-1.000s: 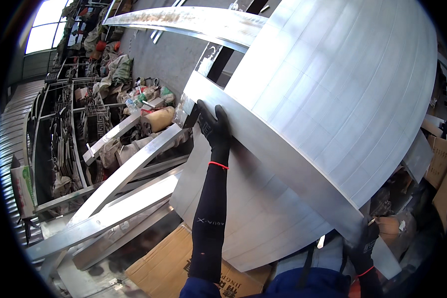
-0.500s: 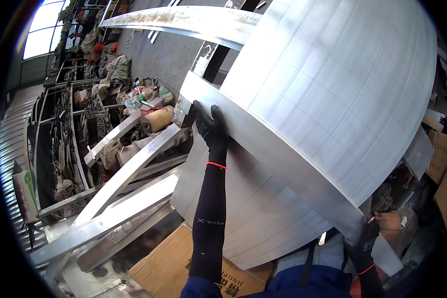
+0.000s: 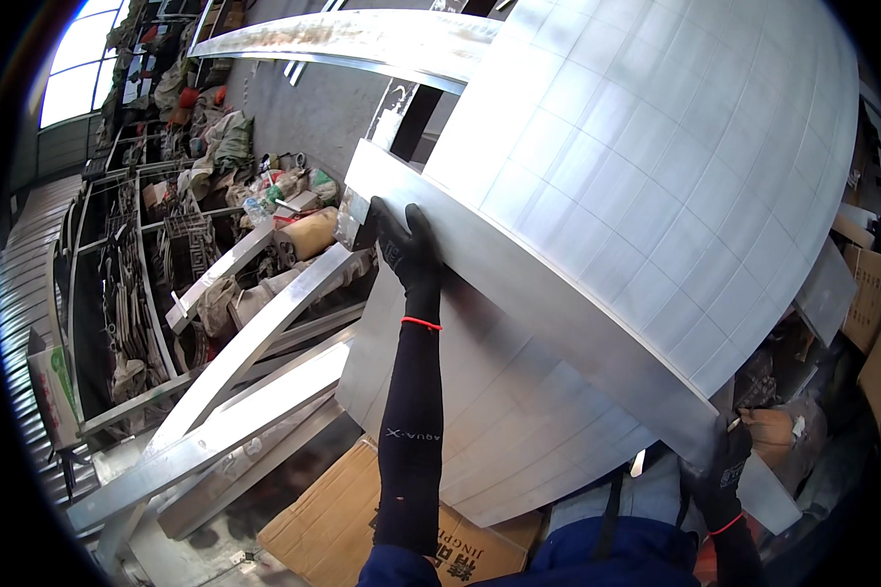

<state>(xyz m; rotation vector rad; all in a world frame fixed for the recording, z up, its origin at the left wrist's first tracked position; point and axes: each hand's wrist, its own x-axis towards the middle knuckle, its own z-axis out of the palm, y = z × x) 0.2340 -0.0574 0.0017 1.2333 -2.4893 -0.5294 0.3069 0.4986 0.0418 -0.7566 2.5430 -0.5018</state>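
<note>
A large silver metal panel with a grid of faint lines slants across the right half, its long straight flange facing me. Below the flange lies another silver sheet with curved lines. My left hand, in a black glove, holds the flange near its upper left end, thumb and a finger showing apart, the others hidden. At the lower right corner my right hand, also black-gloved, is closed round the panel's end. A small light tip shows by its fingers; I cannot make out what it is.
Silver metal bars lie to the left, over a flattened cardboard box. Beyond them are a heap of sacks and scrap and a dark metal rack. A curved metal strip extends at the top. Cardboard cartons stand right.
The panel's upper left end has shifted slightly left, my left hand with it. The panel's lines look more widely spaced and its lower right end sits slightly further right. Both hands keep their places on it.
</note>
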